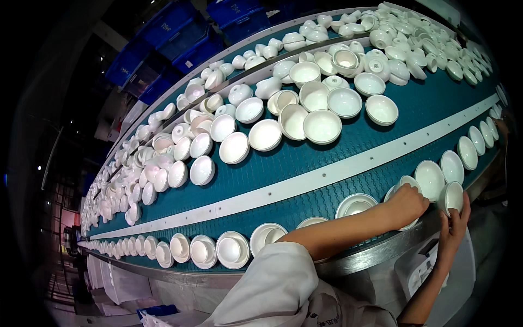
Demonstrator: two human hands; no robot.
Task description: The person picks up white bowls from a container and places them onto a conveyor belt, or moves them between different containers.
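My left hand (406,206) reaches across the near belt lane with its fingers closed at a small white bowl (410,183). That bowl is over a larger white bowl (402,225), mostly hidden by the hand and forearm. At the belt's near edge my right hand (454,218) holds another small white bowl (452,197), tilted, its hollow facing me. Just beyond it a larger bowl (429,180) stands on the near lane (322,206). To the left, a small bowl sits inside a larger bowl (356,205), and the row continues with similar nested pairs (233,250).
A white divider strip (269,194) separates the near lane from the wide teal belt (261,171), where many loose white bowls (322,126) lie heaped. A metal edge (347,263) borders the near side. Blue crates (163,28) are stacked behind. A white bin (461,261) stands below right.
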